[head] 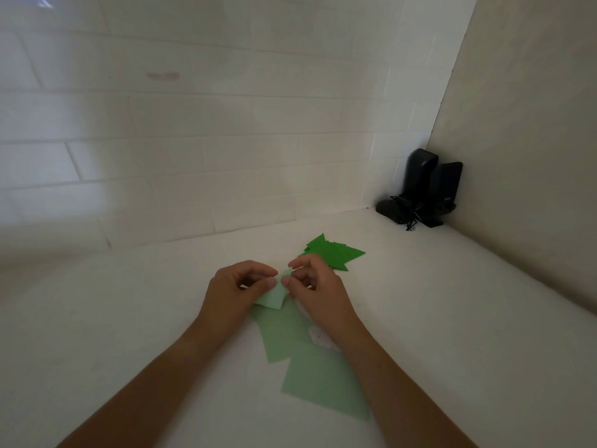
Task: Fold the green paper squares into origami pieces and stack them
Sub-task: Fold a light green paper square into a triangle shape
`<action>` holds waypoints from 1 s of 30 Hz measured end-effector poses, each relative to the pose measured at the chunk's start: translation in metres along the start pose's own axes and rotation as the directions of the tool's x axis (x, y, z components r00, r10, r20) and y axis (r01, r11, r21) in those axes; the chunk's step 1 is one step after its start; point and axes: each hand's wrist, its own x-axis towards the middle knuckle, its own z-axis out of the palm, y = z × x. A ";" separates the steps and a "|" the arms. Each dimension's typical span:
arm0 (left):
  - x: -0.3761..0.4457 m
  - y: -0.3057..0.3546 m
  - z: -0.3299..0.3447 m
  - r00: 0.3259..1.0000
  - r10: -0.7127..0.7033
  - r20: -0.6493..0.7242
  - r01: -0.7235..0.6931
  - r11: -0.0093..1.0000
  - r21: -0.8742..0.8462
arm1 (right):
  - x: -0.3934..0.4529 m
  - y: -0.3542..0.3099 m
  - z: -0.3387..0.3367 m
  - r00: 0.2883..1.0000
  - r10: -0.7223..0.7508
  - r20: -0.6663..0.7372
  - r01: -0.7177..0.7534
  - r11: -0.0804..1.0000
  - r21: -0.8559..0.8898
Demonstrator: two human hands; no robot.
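Two bare forearms reach in from the bottom edge. The left hand (237,287) and right hand (315,286) meet over a pale green paper piece (273,295) — each grip pinches it between thumb and forefinger, just above the tabletop (129,318). Below lie flat pale green paper squares (318,379), overlapping. Just behind the right hand sits a pile of dark green folded pieces (336,252). A black device (420,189) stands in the far corner.
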 end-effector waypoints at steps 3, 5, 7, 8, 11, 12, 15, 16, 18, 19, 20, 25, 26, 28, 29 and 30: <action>0.000 -0.001 0.000 0.999 -0.004 0.036 0.004 1.000 0.002 | 0.002 0.002 0.001 0.999 -0.026 -0.028 0.025 0.999 -0.038; -0.001 -0.001 0.001 0.997 -0.015 0.074 0.011 0.999 0.053 | 0.002 0.003 0.001 0.998 -0.048 -0.034 0.046 0.998 -0.045; -0.002 0.000 0.003 0.995 -0.018 0.093 0.008 0.994 0.108 | 0.002 0.002 0.000 0.998 -0.063 -0.016 0.062 0.997 -0.054; -0.002 0.000 0.004 0.995 -0.012 0.096 0.000 0.992 0.125 | 0.001 0.001 -0.001 0.998 -0.069 0.006 0.069 0.996 -0.059; -0.004 0.005 0.005 0.997 0.003 0.072 -0.012 0.993 0.118 | -0.002 -0.003 -0.001 0.993 -0.086 0.076 0.092 0.993 -0.078; -0.004 0.007 0.004 0.999 0.008 0.053 -0.014 0.994 0.109 | -0.003 -0.004 -0.001 0.992 -0.088 0.094 0.096 0.992 -0.083; -0.006 0.010 0.004 0.999 0.023 0.023 -0.026 0.995 0.096 | -0.004 -0.005 0.000 0.986 -0.086 0.144 0.100 0.990 -0.095; -0.006 0.011 0.004 1.000 0.023 0.020 -0.025 0.996 0.091 | -0.005 -0.006 0.001 0.985 -0.086 0.148 0.101 0.990 -0.095; -0.006 0.011 0.004 1.000 0.017 0.009 -0.018 0.997 0.080 | -0.005 -0.006 0.001 0.987 -0.084 0.138 0.097 0.991 -0.091; -0.006 0.011 0.004 1.000 0.016 -0.002 -0.016 0.997 0.078 | -0.005 -0.005 0.002 0.988 -0.080 0.135 0.093 0.991 -0.093; -0.005 0.010 0.004 1.000 0.016 -0.018 -0.015 0.997 0.076 | -0.005 -0.005 0.002 0.988 -0.074 0.136 0.088 0.991 -0.099; -0.002 0.006 0.004 0.999 -0.013 -0.034 0.016 0.997 0.073 | -0.004 -0.003 0.002 0.984 -0.065 0.164 0.090 0.985 -0.148; -0.002 0.006 0.005 1.000 -0.019 -0.012 0.020 0.997 0.077 | -0.004 -0.003 0.002 0.983 -0.070 0.169 0.096 0.983 -0.156; -0.003 0.006 0.005 0.999 -0.017 0.028 0.014 0.996 0.089 | -0.005 -0.003 0.001 0.983 -0.071 0.172 0.096 0.985 -0.143; -0.003 0.006 0.005 0.999 -0.005 0.039 0.001 0.995 0.097 | -0.005 -0.002 0.001 0.984 -0.068 0.168 0.091 0.987 -0.131; -0.004 0.007 0.005 0.999 0.012 0.043 -0.016 0.994 0.105 | -0.004 -0.002 0.000 0.984 -0.067 0.164 0.088 0.988 -0.125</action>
